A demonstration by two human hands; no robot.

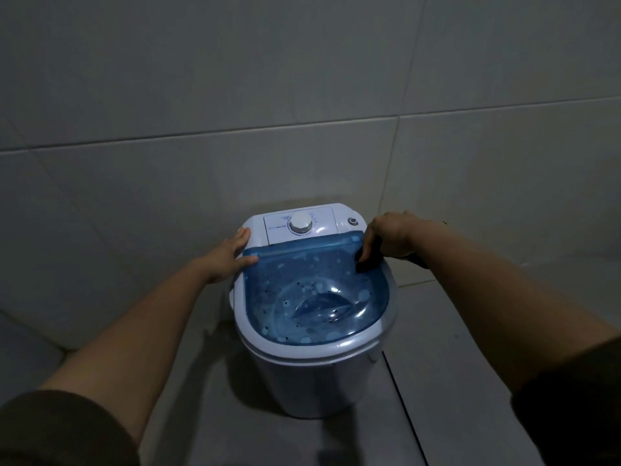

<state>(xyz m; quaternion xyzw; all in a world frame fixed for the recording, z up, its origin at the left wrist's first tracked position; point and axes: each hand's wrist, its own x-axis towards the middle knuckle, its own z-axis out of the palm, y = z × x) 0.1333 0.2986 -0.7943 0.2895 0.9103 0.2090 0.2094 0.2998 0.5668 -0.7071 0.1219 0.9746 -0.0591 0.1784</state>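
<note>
A small white washing machine (312,375) stands on the grey tiled floor (470,331), close to the tiled wall (302,95) behind it. Its translucent blue lid (316,297) lies shut over the tub, speckled with pale and dark spots, and the round bottom of the tub shows dimly through it. Taking the lid's centre as the clock's middle, the white control panel with its round dial (301,224) sits at 12 o'clock, and a smaller round knob (352,221) is at about 1 o'clock on the machine's rim. The left hand (228,257) is at about 10 o'clock, released and flat. Its fingers lie straight along the white rim, and its thumb touches the lid's back left corner. The right hand (391,235) is at about 2 o'clock, fingers curled downward and grasping a dark object (368,258) that rests against the lid's back right corner. What that object is cannot be told in the dim light. Both forearms are bare, reaching in from 7 and 4 o'clock, with dark sleeves at the lower frame corners.
</note>
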